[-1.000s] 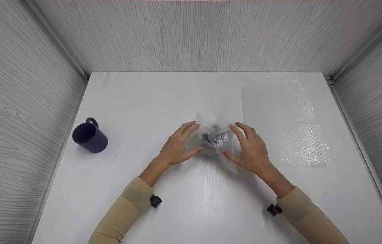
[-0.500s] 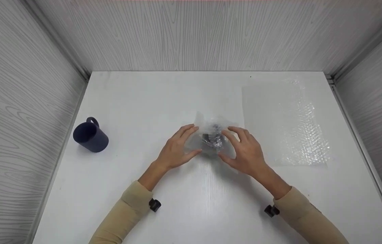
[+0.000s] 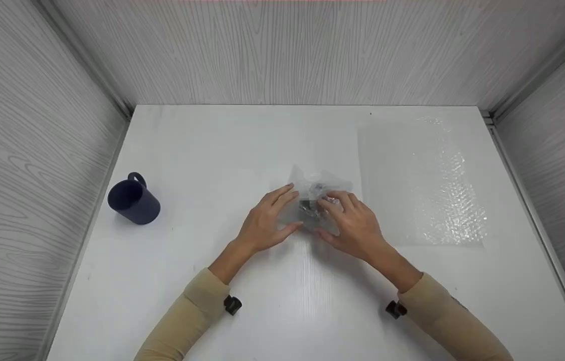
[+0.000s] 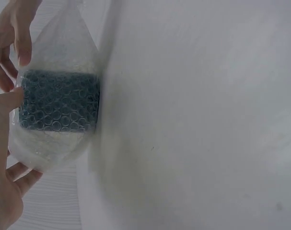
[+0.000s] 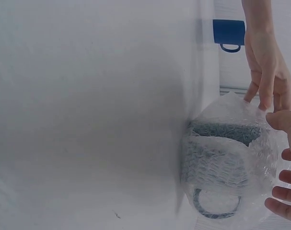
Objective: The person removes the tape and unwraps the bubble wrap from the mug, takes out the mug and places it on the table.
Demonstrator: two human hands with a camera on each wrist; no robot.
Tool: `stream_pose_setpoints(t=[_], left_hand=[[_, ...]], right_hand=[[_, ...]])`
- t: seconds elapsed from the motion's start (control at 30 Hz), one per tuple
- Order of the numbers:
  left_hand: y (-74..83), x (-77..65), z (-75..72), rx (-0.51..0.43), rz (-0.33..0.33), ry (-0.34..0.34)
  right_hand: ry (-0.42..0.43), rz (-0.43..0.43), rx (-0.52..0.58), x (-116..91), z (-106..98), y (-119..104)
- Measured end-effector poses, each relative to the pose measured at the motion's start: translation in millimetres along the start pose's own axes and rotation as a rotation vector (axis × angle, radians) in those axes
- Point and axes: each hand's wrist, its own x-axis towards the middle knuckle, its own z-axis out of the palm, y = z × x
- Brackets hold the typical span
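A dark blue mug [image 4: 59, 103] lies on its side inside bubble wrap [image 4: 66, 45] at the middle of the table. Through the film in the right wrist view, the mug's handle [image 5: 217, 214] shows. My left hand [image 3: 264, 220] holds the left side of the wrap between thumb and curved fingers. On the opposite side, my right hand [image 3: 355, 223] has its thumb at the near edge and its bent fingers on top, holding the wrap against the mug. The exact contact of the right fingertips is partly hidden.
A second dark blue mug [image 3: 137, 203] lies unwrapped at the table's left. Flat on the right half is a sheet of bubble wrap [image 3: 417, 185]. Grey wood-grain panels [image 3: 282, 55] stand behind and along both sides of the white table [image 3: 282, 311].
My right hand has moved left and inward over the mug, bringing the right side of the wrap with it. The left hand has stayed nearly in place at the left side.
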Motion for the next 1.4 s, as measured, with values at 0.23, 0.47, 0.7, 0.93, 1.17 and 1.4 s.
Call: stream_pose_setpoints(t=[0.23, 0.47, 0.7, 0.93, 1.17, 1.4], left_hand=[[-33.4, -3.3, 35.6, 0.124, -0.024, -0.053], [-29.4, 6.0, 35.7, 0.151, -0.049, -0.039], [-27.6, 11.6, 36.5, 0.172, -0.061, -0.007], [-27.3, 13.0, 36.9, 0.166, -0.081, 0.006], [-25.8, 12.3, 35.6, 0.117, -0.118, -0.009], [-26.9, 10.5, 35.9, 0.096, -0.113, -0.003]], right_hand=[[-0.040, -0.012, -0.023, -8, 25, 15], [-0.038, -0.040, 0.002, -5, 22, 15], [-0.001, -0.112, -0.001, 4, 22, 16], [-0.019, -0.203, -0.023, 19, 20, 15], [-0.087, -0.203, -0.048, 32, 15, 10], [-0.147, -0.174, -0.066, 35, 16, 8]])
